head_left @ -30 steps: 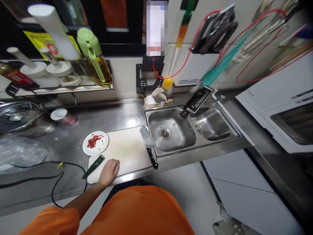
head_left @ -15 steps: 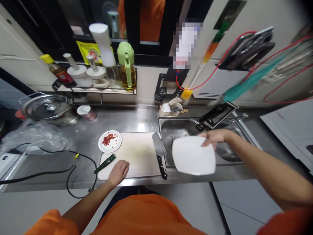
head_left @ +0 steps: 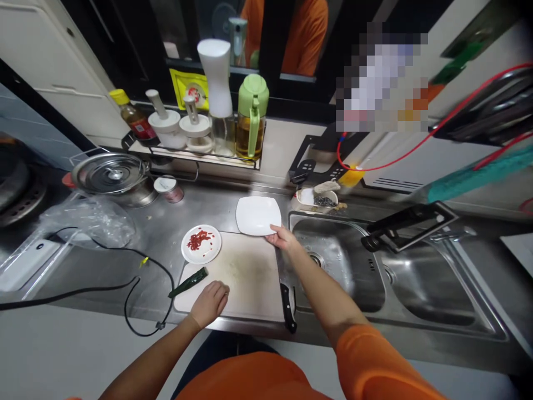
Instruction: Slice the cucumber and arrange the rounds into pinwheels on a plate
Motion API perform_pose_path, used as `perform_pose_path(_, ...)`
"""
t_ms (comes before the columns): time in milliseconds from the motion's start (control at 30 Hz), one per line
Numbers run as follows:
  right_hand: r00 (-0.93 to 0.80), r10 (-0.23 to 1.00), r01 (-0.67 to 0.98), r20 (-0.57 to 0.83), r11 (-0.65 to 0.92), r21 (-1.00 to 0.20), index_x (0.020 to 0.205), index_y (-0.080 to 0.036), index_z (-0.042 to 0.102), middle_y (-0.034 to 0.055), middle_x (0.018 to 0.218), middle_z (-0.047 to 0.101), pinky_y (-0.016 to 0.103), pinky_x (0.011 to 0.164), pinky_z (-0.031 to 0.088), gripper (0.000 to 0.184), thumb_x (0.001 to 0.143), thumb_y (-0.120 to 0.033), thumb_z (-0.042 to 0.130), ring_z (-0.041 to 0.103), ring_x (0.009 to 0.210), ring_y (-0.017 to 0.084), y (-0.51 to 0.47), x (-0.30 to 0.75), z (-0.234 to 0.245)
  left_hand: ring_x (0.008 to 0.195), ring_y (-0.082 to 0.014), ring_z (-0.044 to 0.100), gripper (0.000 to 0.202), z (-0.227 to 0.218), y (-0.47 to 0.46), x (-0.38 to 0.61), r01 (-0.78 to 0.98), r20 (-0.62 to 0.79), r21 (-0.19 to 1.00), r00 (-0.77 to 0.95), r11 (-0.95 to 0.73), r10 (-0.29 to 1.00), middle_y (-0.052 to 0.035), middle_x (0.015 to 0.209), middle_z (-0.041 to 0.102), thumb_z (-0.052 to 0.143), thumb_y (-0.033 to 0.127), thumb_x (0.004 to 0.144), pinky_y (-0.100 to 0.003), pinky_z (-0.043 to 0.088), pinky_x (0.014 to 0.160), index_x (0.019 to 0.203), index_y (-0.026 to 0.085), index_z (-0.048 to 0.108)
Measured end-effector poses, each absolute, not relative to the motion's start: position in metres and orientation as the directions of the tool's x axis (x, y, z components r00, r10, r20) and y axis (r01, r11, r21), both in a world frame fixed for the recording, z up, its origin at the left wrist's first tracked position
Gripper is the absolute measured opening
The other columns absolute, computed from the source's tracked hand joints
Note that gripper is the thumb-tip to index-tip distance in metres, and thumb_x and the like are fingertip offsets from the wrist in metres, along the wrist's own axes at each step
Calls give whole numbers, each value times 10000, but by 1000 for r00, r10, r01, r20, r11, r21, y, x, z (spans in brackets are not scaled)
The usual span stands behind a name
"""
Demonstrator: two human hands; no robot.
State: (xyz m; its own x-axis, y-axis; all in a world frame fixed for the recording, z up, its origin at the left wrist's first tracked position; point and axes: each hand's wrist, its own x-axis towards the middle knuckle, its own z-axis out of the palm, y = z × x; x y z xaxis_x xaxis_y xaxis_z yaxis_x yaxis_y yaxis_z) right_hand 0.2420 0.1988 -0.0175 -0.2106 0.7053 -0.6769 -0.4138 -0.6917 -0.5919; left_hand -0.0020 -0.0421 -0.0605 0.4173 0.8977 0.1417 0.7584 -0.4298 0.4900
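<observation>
My right hand point(head_left: 281, 238) grips the near right edge of a white square plate point(head_left: 257, 214), which sits at the far edge of the white cutting board point(head_left: 241, 275). My left hand point(head_left: 209, 303) rests with curled fingers on the board's near left corner, beside a green chili pepper point(head_left: 188, 282). A small round plate of chopped red chili point(head_left: 201, 243) stands at the board's far left corner. A knife with a black handle point(head_left: 287, 304) lies along the board's right edge, partly hidden under my right forearm.
A double steel sink point(head_left: 366, 272) with a black faucet point(head_left: 406, 225) lies right of the board. A rack of oil and seasoning bottles point(head_left: 195, 130) lines the back wall. A lidded pot point(head_left: 112, 178), a plastic bag point(head_left: 89, 219) and a black cable point(head_left: 125, 289) occupy the left counter.
My right hand came into view carrying the white square plate over the sink, then moved it left and down to the far edge of the cutting board. The left hand stayed put.
</observation>
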Motion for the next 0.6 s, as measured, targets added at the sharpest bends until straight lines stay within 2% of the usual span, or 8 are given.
perform_pose_path(300, -174, 729, -484, -662, -649, -587, 1126, -295, 426, -49, 799, 656, 279, 551, 555, 423, 789, -65, 541, 643, 590, 119, 194, 220, -43, 857, -201, 532, 185, -57, -42, -1, 776, 115, 480, 407, -410, 906, -74, 886, 568, 402, 214, 892, -385, 465, 796, 984, 197, 562)
perform_pose_path(600, -103, 757, -326, -645, -638, -697, 1123, -309, 429, -47, 884, 655, 287, 563, 578, 431, 771, -118, 586, 652, 622, 118, 192, 217, -46, 863, -193, 527, 157, -56, -42, -1, 781, 111, 477, 402, -403, 909, -66, 887, 571, 420, 210, 889, -365, 459, 802, 971, 188, 552)
